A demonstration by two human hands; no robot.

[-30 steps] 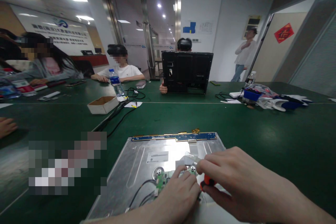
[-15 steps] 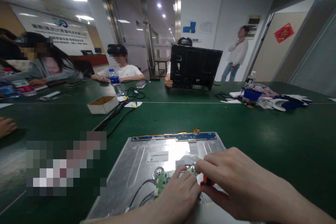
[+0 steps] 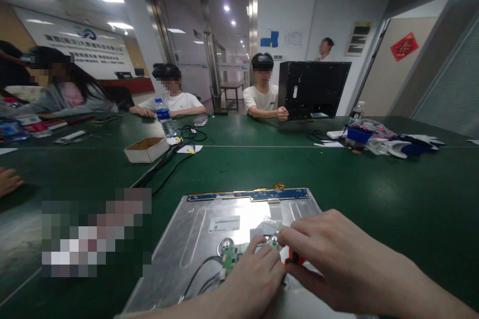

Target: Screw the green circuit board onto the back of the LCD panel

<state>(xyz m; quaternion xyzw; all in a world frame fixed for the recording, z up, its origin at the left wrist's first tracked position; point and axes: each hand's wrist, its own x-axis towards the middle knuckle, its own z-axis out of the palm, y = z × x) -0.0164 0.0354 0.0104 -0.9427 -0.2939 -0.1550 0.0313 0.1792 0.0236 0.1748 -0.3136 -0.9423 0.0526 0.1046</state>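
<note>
A flat metal display panel (image 3: 198,214) lies before me, with a narrow blue circuit board (image 3: 224,196) along its far edge. On the panel sits a green circuit board (image 3: 232,254) with dark cables leading off to the left. My left hand (image 3: 258,269) rests over this green board, fingers bent and close together; whatever is under its fingertips is hidden. Just to its right, my right hand (image 3: 322,254) is closed on the red and black handle of a screwdriver (image 3: 295,257), whose tip cannot be seen. Clear film (image 3: 271,225) lies beyond the fingers.
An open box (image 3: 145,152), black cables (image 3: 160,164) and a water bottle (image 3: 164,117) are on the green table to the left. Gloves (image 3: 411,143) and a blue container (image 3: 357,134) are at the right. Across the table, a person holds a black monitor casing (image 3: 318,89).
My hands have barely moved, with the red handle turned slightly. Across the table, the black casing has shifted right, uncovering the person behind it and partly covering the standing person.
</note>
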